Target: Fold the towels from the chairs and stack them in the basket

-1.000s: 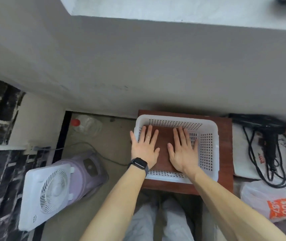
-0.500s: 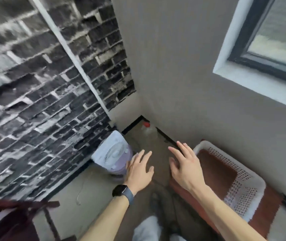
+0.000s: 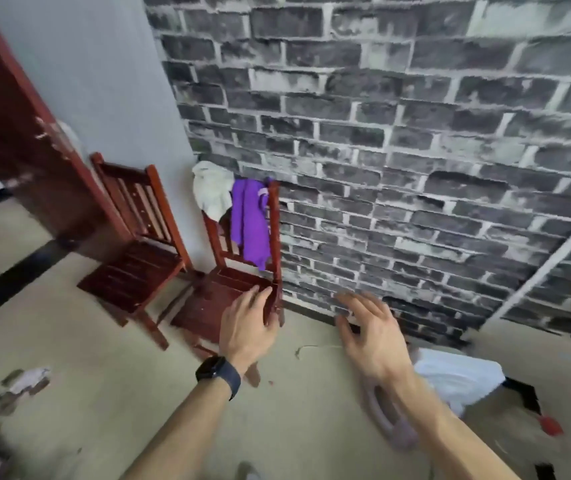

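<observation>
Hiding the chair's (image 3: 208, 299) back slats, white towel (image 3: 212, 192) and purple towel (image 3: 249, 223) hang.

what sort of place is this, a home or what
Likely a plain room in a home: a bare wooden chair and a second chair with a white towel and purple towel over its back, against a brick-pattern wall.

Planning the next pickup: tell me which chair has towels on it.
The chair beside the brick wall: a white towel and a purple towel hang over its backrest. The chair left of it holds none.
</observation>
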Motion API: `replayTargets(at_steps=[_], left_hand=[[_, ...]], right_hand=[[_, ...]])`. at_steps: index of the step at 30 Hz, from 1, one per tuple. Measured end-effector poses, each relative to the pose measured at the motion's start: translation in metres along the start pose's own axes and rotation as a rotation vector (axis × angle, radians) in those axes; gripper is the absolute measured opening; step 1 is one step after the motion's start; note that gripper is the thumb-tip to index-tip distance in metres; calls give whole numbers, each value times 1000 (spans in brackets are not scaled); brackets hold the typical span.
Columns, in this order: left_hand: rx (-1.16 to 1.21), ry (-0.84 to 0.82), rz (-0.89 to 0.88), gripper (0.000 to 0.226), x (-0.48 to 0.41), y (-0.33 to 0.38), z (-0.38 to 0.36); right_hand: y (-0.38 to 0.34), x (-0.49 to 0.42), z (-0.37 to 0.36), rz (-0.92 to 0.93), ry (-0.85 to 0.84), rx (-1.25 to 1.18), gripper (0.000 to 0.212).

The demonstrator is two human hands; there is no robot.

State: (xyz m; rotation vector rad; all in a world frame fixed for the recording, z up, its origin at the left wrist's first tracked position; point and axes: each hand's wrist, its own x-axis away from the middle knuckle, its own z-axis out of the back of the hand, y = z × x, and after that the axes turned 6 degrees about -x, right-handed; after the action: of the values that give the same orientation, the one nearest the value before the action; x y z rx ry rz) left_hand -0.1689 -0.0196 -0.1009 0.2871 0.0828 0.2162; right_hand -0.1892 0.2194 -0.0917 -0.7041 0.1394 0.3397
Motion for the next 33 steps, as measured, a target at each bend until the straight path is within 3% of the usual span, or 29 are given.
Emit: replayTargets(at_steps=[6,14,19,27,33], left_hand=[[7,104,192,56,-54,-143,66],[-12,190,181,55,-148,-242,135],[17,200,118,57,-212,-252,145],[-2,193,-20,53,-324,-249,136],[-38,87,-24,52,-413,-262,117]], right_hand=[[-111,-120,-104,166,-129,-46,43],[-197,-226,-161,197,-85,-73,46],[-200,-277,-172,155,-67,-48,37],[-166,-387,-220,55,-73,-24,43],[-144,-476,-266,-26,-161,130,50]])
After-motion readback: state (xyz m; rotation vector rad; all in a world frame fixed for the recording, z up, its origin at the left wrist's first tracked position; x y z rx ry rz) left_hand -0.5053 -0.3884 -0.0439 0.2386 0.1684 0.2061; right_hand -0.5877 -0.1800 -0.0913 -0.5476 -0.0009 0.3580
